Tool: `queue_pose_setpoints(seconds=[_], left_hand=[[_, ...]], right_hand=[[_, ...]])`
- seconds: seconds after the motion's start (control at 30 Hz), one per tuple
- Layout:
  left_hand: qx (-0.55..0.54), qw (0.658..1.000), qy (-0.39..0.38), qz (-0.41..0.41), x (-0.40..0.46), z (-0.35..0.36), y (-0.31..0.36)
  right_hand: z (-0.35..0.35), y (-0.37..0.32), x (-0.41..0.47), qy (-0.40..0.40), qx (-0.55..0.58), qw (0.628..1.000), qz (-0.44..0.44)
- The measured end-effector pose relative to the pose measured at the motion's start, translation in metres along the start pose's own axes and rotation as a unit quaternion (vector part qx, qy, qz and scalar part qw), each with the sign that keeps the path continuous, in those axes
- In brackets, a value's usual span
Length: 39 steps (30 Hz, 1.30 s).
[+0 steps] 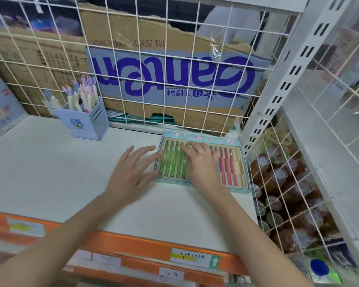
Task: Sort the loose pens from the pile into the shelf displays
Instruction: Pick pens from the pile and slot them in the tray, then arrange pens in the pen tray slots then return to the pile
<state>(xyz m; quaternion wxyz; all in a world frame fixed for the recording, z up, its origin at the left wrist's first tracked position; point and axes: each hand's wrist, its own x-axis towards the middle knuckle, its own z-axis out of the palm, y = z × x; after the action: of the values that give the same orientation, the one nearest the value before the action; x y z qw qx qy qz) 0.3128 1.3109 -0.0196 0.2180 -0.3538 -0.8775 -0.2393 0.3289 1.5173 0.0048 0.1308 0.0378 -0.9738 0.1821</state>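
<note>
A flat pen tray [203, 139] with a light blue rim lies on the white shelf [50, 172], in the middle right of the frame, close to the wire grid [174, 69] at the back. Green pens [171, 162] lie side by side in the left part of the tray, and red pens [228, 170] lie in the right part. The left hand [131, 172] rests flat on the shelf just left of the tray, with its fingers straight and spread apart, and the fingertips reach the tray's left edge by the green pens. The right hand [201, 162] lies flat on top of the pens in the middle of the tray, fingers straight and a little apart (it holds nothing that can be seen). In the upper left of the frame stands a blue pen holder [85, 123] full of white pens [85, 96] with purple tops. Behind the grid sits a big cardboard box [164, 59] with purple letters. At the bottom runs the orange shelf edge [133, 245] with paper labels. At the right, behind more wire, lie brown bottles [282, 183].
</note>
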Motion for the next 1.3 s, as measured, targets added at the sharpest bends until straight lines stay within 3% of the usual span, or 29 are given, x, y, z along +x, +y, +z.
queue_pose_setpoints(seconds=[0.2,0.4,0.7,0.9,1.03,1.3], left_hand=[[0.053,0.988,0.036,-0.142,-0.031,-0.065,-0.035],[0.155,0.947,-0.006,-0.282,-0.109,-0.138,-0.100],[0.255,0.902,0.032,-0.347,-0.252,-0.275,-0.183],[0.327,0.831,0.027,-0.450,-0.341,-0.366,-0.212],[0.363,0.821,0.030,-0.439,-0.377,-0.407,-0.233],[0.340,0.782,0.090,-0.515,-0.426,-0.454,-0.301]], right_hand=[[0.027,-0.100,-0.003,-0.142,0.008,0.983,-0.116],[0.049,-0.186,0.009,-0.175,-0.032,0.973,-0.149],[0.122,-0.387,0.000,-0.201,-0.016,0.949,-0.241],[0.155,-0.518,0.009,-0.185,0.005,0.929,-0.321],[0.172,-0.583,0.015,-0.186,0.014,0.914,-0.360],[0.233,-0.693,0.044,-0.238,0.024,0.880,-0.410]])
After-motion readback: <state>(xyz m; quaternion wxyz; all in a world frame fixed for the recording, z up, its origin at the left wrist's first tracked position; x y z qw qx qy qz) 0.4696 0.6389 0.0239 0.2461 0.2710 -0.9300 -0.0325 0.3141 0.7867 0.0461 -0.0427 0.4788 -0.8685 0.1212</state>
